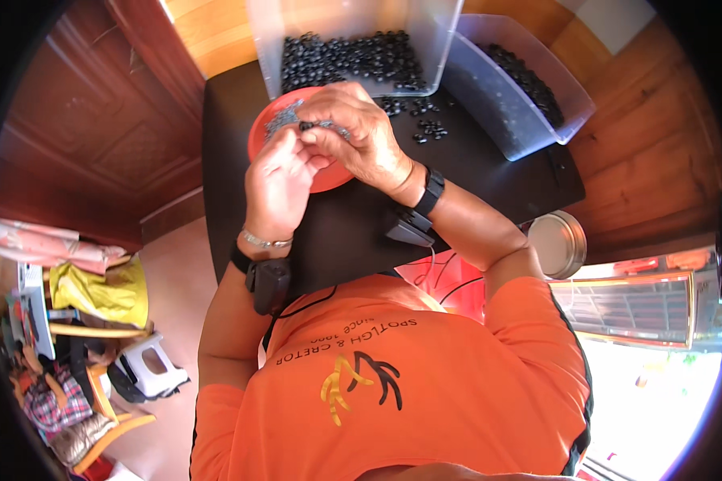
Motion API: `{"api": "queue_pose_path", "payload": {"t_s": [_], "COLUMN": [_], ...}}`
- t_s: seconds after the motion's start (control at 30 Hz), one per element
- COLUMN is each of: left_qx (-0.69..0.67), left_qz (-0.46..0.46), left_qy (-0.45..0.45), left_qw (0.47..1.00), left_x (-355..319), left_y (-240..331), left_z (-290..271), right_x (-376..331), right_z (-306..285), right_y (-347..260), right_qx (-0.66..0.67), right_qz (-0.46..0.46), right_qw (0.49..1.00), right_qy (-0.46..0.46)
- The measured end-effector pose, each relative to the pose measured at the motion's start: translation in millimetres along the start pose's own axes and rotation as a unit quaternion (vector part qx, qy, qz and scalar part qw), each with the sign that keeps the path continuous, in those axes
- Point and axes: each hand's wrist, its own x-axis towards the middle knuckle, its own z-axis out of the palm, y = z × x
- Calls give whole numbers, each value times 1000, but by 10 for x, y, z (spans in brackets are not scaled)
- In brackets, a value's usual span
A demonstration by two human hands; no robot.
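Observation:
My left hand (279, 178) and my right hand (361, 135) meet over a red round plate (334, 183). A small black part (306, 126) sits at their fingertips. The right thumb and forefinger pinch it, and the left fingertips press in against it from the near side, the other left fingers curled. Small grey metal-looking pieces (281, 120) lie in the plate, partly hidden by the hands. Behind it, a clear plastic bin (443, 56) lies with its open side toward me, full of small shiny black parts (353, 60).
Loose black parts (431, 131) are scattered on the dark table (489, 180) right of the plate. A second translucent bin (497, 120) with black pieces stands at the right. A round tin (560, 244) is beside the table's right edge; a white stool (154, 367) stands lower left.

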Motion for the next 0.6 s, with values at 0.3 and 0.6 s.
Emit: {"api": "queue_pose_path", "payload": {"t_s": [0.3,0.6], "left_qx": [77,96], "left_qz": [13,6], "left_qy": [92,87], "left_qw": [993,992], "left_x": [42,34], "left_y": [111,77], "left_z": [-97,-105], "right_x": [499,-6], "right_z": [-1373,-1050], "right_y": [92,677], "right_qx": [-402,-255], "right_qz": [49,183], "right_qw": [878,949], "right_qy": [256,-40]}}
